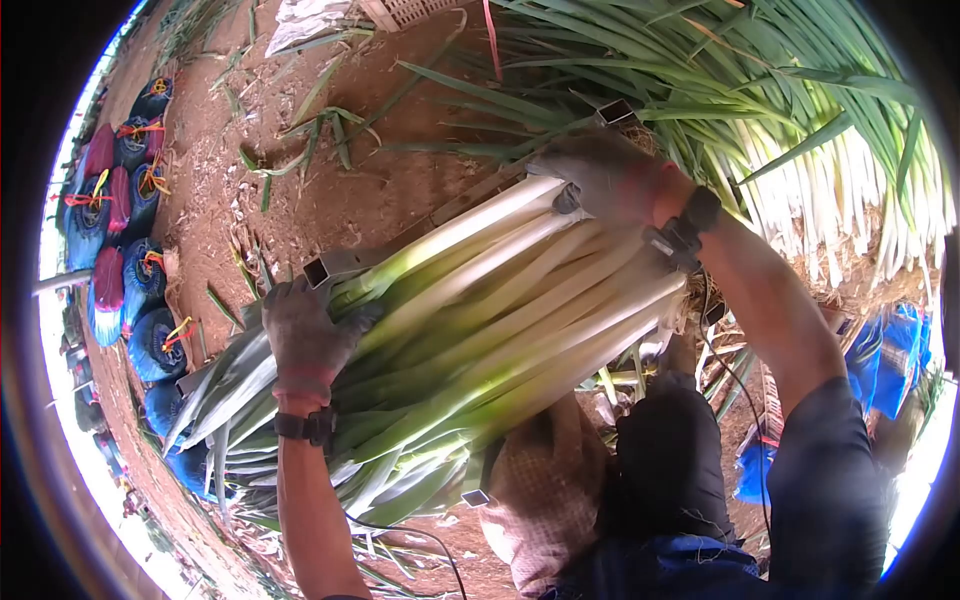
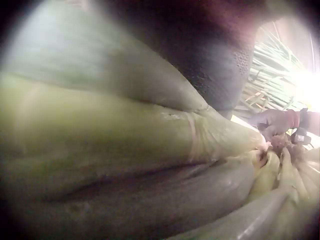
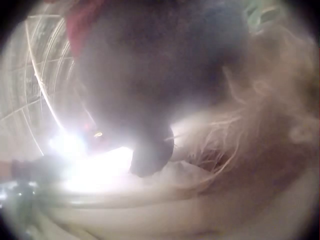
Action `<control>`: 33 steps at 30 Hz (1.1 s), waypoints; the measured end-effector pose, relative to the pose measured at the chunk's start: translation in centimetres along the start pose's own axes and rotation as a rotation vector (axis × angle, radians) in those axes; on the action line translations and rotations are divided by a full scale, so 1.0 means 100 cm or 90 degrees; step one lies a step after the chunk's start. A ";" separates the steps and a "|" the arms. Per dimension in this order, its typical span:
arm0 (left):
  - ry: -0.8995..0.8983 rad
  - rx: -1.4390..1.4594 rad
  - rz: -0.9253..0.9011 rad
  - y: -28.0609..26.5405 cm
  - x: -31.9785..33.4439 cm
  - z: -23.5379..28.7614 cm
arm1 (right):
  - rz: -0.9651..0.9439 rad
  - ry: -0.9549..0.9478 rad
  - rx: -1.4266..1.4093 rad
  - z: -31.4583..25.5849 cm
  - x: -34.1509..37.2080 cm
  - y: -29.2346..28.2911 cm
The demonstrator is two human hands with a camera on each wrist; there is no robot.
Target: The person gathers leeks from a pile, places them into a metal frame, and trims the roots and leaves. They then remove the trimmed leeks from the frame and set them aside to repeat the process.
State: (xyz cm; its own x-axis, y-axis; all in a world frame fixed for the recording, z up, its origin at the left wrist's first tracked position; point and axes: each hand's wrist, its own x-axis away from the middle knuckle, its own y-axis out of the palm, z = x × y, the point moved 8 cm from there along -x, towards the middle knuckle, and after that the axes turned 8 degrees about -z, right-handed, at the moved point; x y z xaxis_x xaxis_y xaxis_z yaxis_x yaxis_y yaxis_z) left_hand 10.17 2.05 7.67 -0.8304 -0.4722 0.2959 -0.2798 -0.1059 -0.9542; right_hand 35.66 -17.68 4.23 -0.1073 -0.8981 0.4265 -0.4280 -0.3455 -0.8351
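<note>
A thick bundle of large green onions (image 1: 500, 300) lies slantwise in front of me, white stems and roots to the right, green leaves to the lower left. My gloved left hand (image 1: 315, 340) grips the far edge of the bundle where the leaves begin, its thumb laid over the stalks. At the root end, my gloved right hand (image 1: 605, 185) holds the far side of the bundle, with its thumb on the top stalk. Pale stalks (image 2: 100, 125) fill the left wrist view below the dark glove. Stringy roots (image 3: 220, 140) hang beside the right glove in the right wrist view.
A metal frame with square tube ends (image 1: 318, 272) runs along the bundle's far side. More green onions (image 1: 800, 170) are heaped at the upper right. Blue and dark red net-like bundles (image 1: 145, 270) line the left. Loose leaves (image 1: 340, 135) litter the soil.
</note>
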 end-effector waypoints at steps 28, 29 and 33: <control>-0.002 0.030 -0.046 0.016 -0.005 0.008 | 0.229 -0.099 -0.004 0.014 -0.012 0.014; -0.010 0.034 -0.058 0.019 -0.004 0.005 | 0.265 -0.115 -0.008 0.009 -0.013 0.016; 0.051 0.095 0.033 0.002 -0.001 0.011 | 0.243 -0.100 0.045 -0.008 -0.014 0.022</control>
State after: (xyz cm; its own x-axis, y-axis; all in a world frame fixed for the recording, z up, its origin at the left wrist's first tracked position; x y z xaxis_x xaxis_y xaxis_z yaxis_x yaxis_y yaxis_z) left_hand 10.73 1.16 7.40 -0.8791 -0.4104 0.2425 -0.1653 -0.2149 -0.9626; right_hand 34.15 -16.93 2.06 -0.1067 -0.9939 0.0279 -0.3211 0.0079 -0.9470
